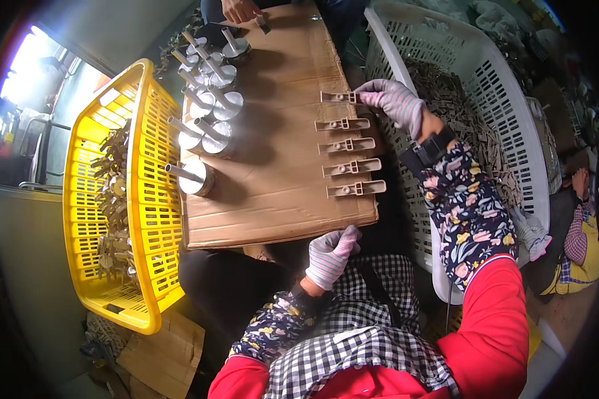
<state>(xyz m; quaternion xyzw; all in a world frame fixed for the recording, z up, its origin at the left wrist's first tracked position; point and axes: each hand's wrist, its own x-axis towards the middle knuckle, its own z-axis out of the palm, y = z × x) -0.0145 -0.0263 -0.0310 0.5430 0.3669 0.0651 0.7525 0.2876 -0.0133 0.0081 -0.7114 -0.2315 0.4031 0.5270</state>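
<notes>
A row of several beige plastic handle-like pieces (350,144) lies along the right side of a cardboard-topped table (279,199). At the far end of that row, my right hand (396,105), in a striped knit glove, pinches the right end of one beige plastic piece (338,98). My left hand (331,256), gloved the same way, hovers by the table's near edge with thumb and fingers pressed together. Whatever might be between those fingertips is too small to make out. Silver round-based parts with upright rods (198,178) stand in a group on the table's left side.
A yellow slatted basket (154,199) full of metal-looking pieces stands left of the table. On the right, a white slatted basket (512,100) holds many beige pieces. Across the table, another person's hand (241,10) is near a small dark object (263,25). Another person (579,233) sits far right.
</notes>
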